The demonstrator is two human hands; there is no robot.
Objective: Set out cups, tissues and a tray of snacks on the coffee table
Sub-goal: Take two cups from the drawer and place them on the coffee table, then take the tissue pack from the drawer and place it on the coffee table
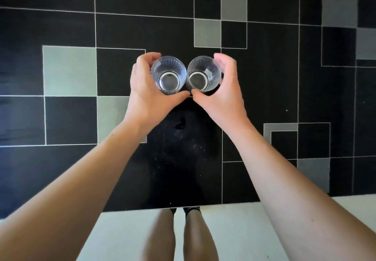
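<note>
Table (61,26): black glossy top with thin white lines and grey squares; fills most of the view; near edge runs across the lower part.
Floor (234,240): pale, below the table's near edge.
Legs (162,238): the person's two bare legs, standing just before the table edge; dark footwear partly hidden under it.
Left hand (145,89): fingers and thumb curled round the left glass, thumb on the near side.
Right hand (225,89): curled round the right glass in the same way; the two thumb tips nearly meet.
Left glass (168,75): clear, ribbed, upright, seen from above, no drink visible inside; over the middle of the table.
Right glass (204,74): matching, upright, rims of the pair touching or all but touching.
Contact with table: cannot tell whether the glasses rest on the top or are held just above it.
Smudge (180,123): small mark and pale specks on the dark area nearer the person.
</note>
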